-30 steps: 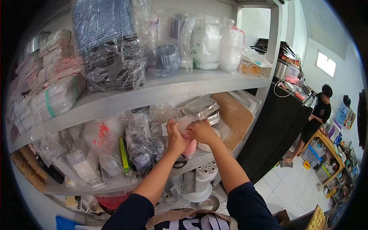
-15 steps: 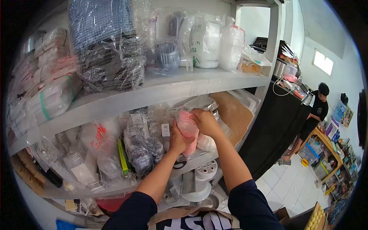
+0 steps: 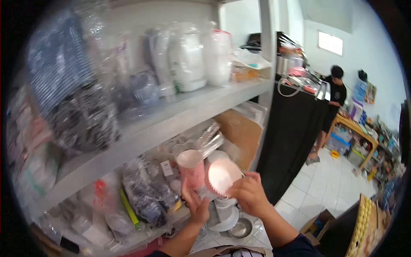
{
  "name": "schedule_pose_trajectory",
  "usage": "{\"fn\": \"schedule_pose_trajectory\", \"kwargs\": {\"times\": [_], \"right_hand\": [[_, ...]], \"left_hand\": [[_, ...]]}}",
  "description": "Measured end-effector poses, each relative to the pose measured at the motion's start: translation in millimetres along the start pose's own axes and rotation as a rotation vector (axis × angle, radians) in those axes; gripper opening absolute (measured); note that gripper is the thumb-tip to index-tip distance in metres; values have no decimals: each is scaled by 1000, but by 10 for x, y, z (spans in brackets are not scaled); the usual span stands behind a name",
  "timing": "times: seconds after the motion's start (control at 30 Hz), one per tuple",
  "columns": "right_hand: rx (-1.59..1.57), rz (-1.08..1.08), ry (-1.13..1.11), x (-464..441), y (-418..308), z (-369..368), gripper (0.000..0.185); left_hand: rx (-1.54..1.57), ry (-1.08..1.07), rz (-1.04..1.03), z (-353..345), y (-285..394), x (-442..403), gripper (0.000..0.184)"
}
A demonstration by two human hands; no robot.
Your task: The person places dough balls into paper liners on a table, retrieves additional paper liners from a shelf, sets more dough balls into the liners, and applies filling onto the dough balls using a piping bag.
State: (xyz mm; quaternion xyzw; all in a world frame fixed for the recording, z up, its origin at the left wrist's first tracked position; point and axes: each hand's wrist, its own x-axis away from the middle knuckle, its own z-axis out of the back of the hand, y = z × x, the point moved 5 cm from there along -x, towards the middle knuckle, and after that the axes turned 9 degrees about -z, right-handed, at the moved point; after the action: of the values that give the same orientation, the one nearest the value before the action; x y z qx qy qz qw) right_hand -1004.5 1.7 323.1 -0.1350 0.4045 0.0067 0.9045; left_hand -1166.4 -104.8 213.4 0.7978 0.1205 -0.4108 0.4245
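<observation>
Gripping a pleated paper cup (image 3: 222,177), the right hand (image 3: 249,195) is apart from the left hand (image 3: 196,204), which touches a pink stack (image 3: 192,174).

I see motion smearing the plastic-wrapped packs (image 3: 25,145) at far left past reading. The near forearms run off my bottom edge. The far worker's (image 3: 333,92) hands are hidden; the jumble (image 3: 385,143) at right is perhaps tools, too small to tell.
</observation>
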Motion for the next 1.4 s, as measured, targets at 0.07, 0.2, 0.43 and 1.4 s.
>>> {"fn": "schedule_pose_trajectory", "kwargs": {"times": [0.07,0.2,0.43,1.4], "right_hand": [[1,-47,-31,328,-11,5,23],[30,-182,-254,990,-53,177,26],[-192,-657,-91,2079,-231,957,66],[776,-1284,815,5731,-2284,4232,23]], "left_hand": [[700,45,643,-314,-115,440,97],[1380,-238,1181,-830,220,809,84],[1203,-468,1402,-1399,630,1768,76],[1307,-1713,2038,-4361,3652,5419,82]]}}
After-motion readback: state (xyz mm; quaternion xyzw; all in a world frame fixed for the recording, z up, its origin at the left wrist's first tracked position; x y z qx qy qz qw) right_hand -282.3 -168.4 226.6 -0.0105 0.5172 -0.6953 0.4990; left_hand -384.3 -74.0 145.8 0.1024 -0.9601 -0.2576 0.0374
